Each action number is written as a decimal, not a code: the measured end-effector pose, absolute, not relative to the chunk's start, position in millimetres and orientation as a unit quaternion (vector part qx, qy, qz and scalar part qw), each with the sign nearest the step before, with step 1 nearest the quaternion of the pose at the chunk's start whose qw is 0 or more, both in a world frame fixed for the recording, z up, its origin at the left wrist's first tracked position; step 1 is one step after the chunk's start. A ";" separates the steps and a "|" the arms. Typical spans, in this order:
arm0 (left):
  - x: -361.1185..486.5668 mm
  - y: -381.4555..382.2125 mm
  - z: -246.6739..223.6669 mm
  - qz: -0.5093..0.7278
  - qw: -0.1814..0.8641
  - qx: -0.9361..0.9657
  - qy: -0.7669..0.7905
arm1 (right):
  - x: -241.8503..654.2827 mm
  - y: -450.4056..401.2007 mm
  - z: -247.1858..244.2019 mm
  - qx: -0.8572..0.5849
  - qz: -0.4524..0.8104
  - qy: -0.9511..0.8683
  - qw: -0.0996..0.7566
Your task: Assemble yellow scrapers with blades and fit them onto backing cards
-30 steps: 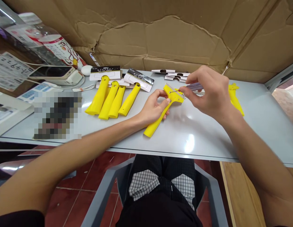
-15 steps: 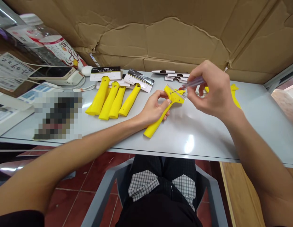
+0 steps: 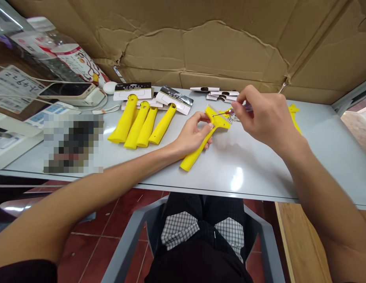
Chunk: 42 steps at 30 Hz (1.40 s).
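Observation:
My left hand (image 3: 197, 131) is closed round the neck of a yellow scraper (image 3: 192, 156), whose wide head points away from me and whose handle slants down toward the table's front edge. Two small screws show on the scraper's head. In my right hand (image 3: 261, 116) is a screwdriver (image 3: 226, 112) with a see-through handle, mostly covered by my fingers. Its thin shaft lies nearly level, with the tip at the left screw (image 3: 213, 115). Behind the scraper's head, small loose screws (image 3: 232, 118) lie on the table, partly hidden by my right hand.
Several yellow handles (image 3: 162, 124) with black-and-white cards (image 3: 174, 100) lie left of the scraper. More folded cards (image 3: 221, 95) rest by the cardboard wall (image 3: 218, 55). A phone (image 3: 66, 90), cables and bottles (image 3: 73, 59) crowd the left. Another yellow piece (image 3: 294, 116) lies at right.
My right hand has dropped lower and turned, bringing the screwdriver to a flatter angle while its tip stays at the left screw. My left hand and the scraper have stayed in place.

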State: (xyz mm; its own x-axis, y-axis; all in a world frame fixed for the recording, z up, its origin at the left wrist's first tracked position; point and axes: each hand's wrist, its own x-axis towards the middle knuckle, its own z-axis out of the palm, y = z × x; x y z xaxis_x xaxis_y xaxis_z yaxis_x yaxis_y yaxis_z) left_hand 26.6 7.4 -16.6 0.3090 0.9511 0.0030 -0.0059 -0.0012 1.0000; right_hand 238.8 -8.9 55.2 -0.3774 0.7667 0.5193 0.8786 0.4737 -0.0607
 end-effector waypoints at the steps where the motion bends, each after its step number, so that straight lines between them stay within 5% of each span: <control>1: 26.6 7.1 -15.8 0.418 0.572 0.571 0.415 | 239.3 -8.7 55.0 -0.494 -0.108 -0.826 0.251; 32: 25.6 6.9 -15.5 0.425 0.579 0.558 0.415 | 245.1 -8.0 51.4 -0.491 -0.091 -0.820 0.280; 42: 26.6 7.0 -15.4 0.426 0.578 0.556 0.418 | 246.4 2.1 44.4 -0.360 -0.101 -0.848 0.375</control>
State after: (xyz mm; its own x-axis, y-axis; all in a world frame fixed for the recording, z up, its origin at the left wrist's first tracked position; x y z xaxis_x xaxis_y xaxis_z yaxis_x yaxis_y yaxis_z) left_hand 26.6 7.0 -15.4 0.2869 0.9579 -0.0097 -0.0287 0.0187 0.9994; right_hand 246.4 2.1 44.4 -0.4588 0.5355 0.7090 0.6871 0.7198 -0.0991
